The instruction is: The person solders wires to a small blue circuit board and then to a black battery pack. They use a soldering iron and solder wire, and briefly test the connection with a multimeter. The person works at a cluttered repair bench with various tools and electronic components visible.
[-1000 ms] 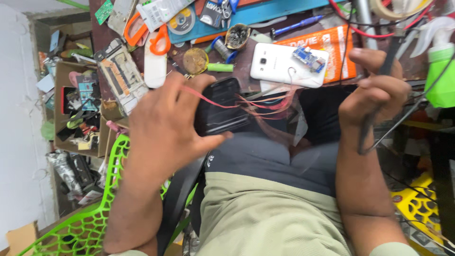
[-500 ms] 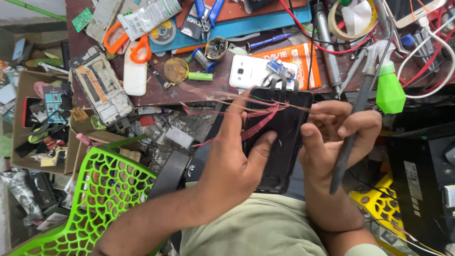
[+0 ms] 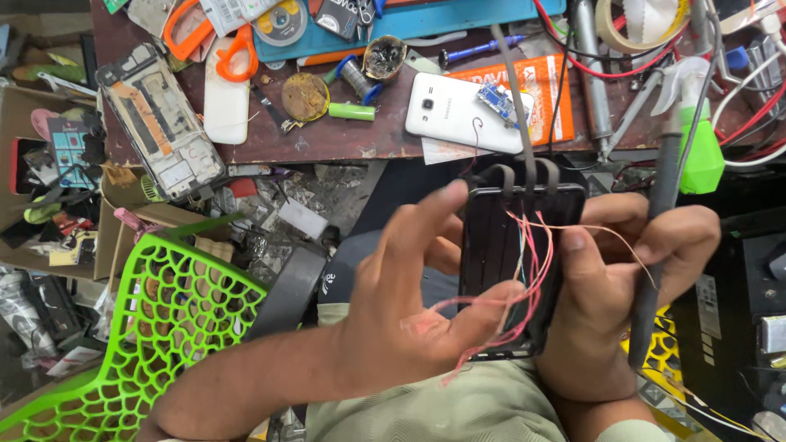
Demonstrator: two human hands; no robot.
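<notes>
I hold a black rectangular case (image 3: 495, 245) upright over my lap, with thin red and pink wires (image 3: 530, 282) trailing across its face. My left hand (image 3: 393, 323) grips its left side: the thumb presses on the lower edge and the wires, and the index finger reaches the top corner. My right hand (image 3: 626, 270) cups the right side, thumb on the case's face. A long grey tool (image 3: 655, 245) is pinched between the right hand's fingers. Grey cables (image 3: 517, 98) run from the top of the case up over the bench.
A brown workbench (image 3: 327, 139) lies ahead with a white phone (image 3: 454, 110), an orange packet (image 3: 550, 102), a stripped phone frame (image 3: 160, 123), orange scissors (image 3: 214, 37) and a tape roll (image 3: 647, 20). A green bottle (image 3: 700, 155) stands at right, a green lattice chair (image 3: 155, 327) at lower left.
The case has turned more upright and sits further right. My left thumb has slid to its lower edge, and my right thumb now rests on its face.
</notes>
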